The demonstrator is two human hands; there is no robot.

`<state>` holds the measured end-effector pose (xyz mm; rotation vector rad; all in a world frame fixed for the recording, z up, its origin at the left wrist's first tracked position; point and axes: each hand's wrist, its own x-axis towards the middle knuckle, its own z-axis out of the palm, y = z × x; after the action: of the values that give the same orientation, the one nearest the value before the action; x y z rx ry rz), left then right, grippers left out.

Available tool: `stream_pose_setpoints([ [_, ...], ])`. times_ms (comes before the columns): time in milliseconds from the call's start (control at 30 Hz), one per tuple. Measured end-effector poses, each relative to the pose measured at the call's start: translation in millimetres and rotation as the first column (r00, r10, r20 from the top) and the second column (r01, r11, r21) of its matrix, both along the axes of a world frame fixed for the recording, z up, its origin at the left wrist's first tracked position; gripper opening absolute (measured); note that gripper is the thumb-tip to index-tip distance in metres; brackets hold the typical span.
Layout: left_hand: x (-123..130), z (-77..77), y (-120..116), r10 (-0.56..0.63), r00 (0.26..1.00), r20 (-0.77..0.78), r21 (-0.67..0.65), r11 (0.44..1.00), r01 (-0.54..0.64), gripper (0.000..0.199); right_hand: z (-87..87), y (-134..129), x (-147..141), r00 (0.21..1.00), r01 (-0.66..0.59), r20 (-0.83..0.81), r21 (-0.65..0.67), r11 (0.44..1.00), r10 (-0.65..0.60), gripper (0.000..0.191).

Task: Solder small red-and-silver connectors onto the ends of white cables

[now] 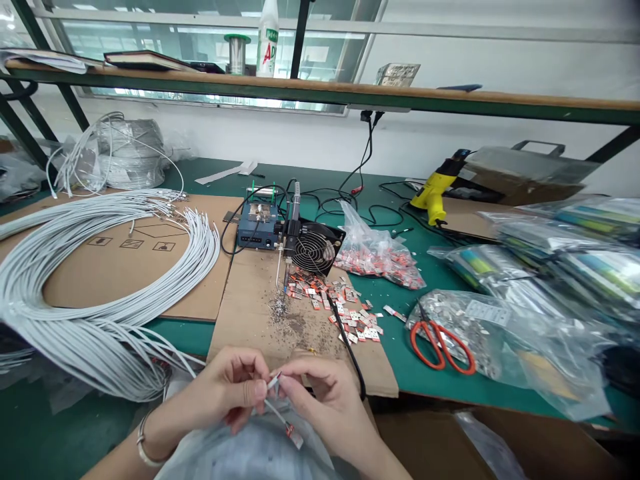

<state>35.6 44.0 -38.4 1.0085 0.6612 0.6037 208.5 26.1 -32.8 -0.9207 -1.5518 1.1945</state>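
My left hand [241, 387] pinches a white cable [273, 383] close to its tip, in front of my lap. The fingertips of my right hand [315, 387] are closed at the same tip, where a thin wire end seems to show. Below my fingers a small red-and-white piece [294, 435] hangs on a thin white lead. Just beyond my hands, a cardboard sheet [240, 327] carries a scatter of small red-and-white pieces [355, 320] and dark crumbs. A soldering station [257, 227] and a black fan [315, 250] stand at its far end.
A large coil of white cables [30, 287] lies to the left. On the right are red-handled scissors [443, 343], a plastic bag of metal parts [455, 327], a bag of red-and-white pieces [380, 253] and a yellow heat gun [435, 193]. A shelf [320, 87] spans the back.
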Motion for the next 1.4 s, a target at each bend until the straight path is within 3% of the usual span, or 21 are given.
stream_pose_setpoints([
  [100, -1, -1.4, -1, 0.000, 1.000, 0.008, 0.006, 1.000, 0.000, 0.041, -3.0, 3, -2, 0.998, 0.005, -0.061, -0.009, 1.000, -0.005, 0.014],
  [200, -3, 2.5, -3, -0.037, 0.999, -0.013, 0.070, 0.997, 0.038, 0.039, -9.7, 5, -3, 0.967, -0.134, -0.240, -0.201, 0.970, 0.084, 0.015],
  [300, -4, 7.9, -5, -0.064, 0.995, -0.074, 0.168, 0.983, 0.076, 0.037, -17.2, 3, -6, 0.857, -0.357, -0.504, -0.422, 0.833, 0.112, 0.023],
  [367, -2, 9.5, -7, -0.070, 0.991, -0.111, 0.199, 0.976, 0.091, 0.038, -20.1, 2, -6, 0.792, -0.457, -0.602, -0.480, 0.749, 0.098, 0.027],
  [433, 1, 9.6, -8, -0.065, 0.990, -0.126, 0.190, 0.978, 0.088, 0.041, -20.0, 2, -5, 0.793, -0.478, -0.599, -0.502, 0.721, 0.109, 0.028],
  [533, 6, 9.1, -11, 0.029, 0.986, -0.166, 0.220, 0.976, 0.008, 0.040, -14.2, 2, 2, 0.894, -0.323, -0.436, -0.474, 0.819, 0.100, 0.024],
  [633, 8, 9.2, -14, 0.188, 0.933, -0.306, 0.387, 0.920, -0.059, 0.030, -3.9, 2, 9, 0.995, -0.052, -0.101, -0.298, 0.953, 0.023, 0.015],
  [733, 9, 9.0, -18, 0.315, 0.847, -0.429, 0.574, 0.819, -0.015, 0.022, 6.2, 1, 13, 0.973, 0.088, 0.222, -0.069, 0.994, -0.070, 0.009],
  [800, 10, 7.4, -20, 0.386, 0.807, -0.447, 0.663, 0.748, 0.009, 0.020, 9.4, 1, 13, 0.947, 0.110, 0.300, 0.044, 0.993, -0.118, 0.015],
  [900, 16, 2.3, -23, 0.440, 0.807, -0.394, 0.694, 0.718, -0.053, 0.020, 4.1, -1, 4, 0.967, 0.167, 0.180, 0.100, 0.981, -0.183, 0.019],
  [1033, 26, -6.7, -24, 0.449, 0.847, -0.286, 0.560, 0.796, -0.233, 0.024, -15.5, -3, -20, 0.931, 0.298, -0.208, -0.047, 0.953, -0.302, 0.021],
  [1100, 26, -8.9, -23, 0.445, 0.852, -0.276, 0.516, 0.816, -0.259, 0.024, -20.9, 1, -29, 0.877, 0.234, -0.378, -0.202, 0.951, -0.296, 0.026],
  [1167, 23, -8.4, -23, 0.439, 0.846, -0.303, 0.554, 0.803, -0.218, 0.023, -19.3, 8, -27, 0.841, 0.098, -0.477, -0.332, 0.938, -0.256, 0.031],
  [1233, 16, -6.1, -23, 0.436, 0.833, -0.341, 0.623, 0.769, -0.147, 0.023, -12.7, 16, -15, 0.816, 0.045, -0.518, -0.384, 0.922, -0.255, 0.036],
  [1300, 11, -3.8, -23, 0.438, 0.827, -0.354, 0.642, 0.756, -0.126, 0.024, -5.5, 21, 1, 0.794, 0.170, -0.502, -0.357, 0.919, -0.342, 0.035],
  [1367, 8, -2.7, -22, 0.420, 0.839, -0.347, 0.581, 0.798, -0.160, 0.025, -1.4, 21, 12, 0.841, 0.282, -0.388, -0.281, 0.917, -0.377, 0.025],
  [1400, 8, -2.7, -22, 0.409, 0.847, -0.340, 0.542, 0.821, -0.179, 0.025, -0.9, 20, 15, 0.890, 0.274, -0.301, -0.245, 0.930, -0.341, 0.019],
])
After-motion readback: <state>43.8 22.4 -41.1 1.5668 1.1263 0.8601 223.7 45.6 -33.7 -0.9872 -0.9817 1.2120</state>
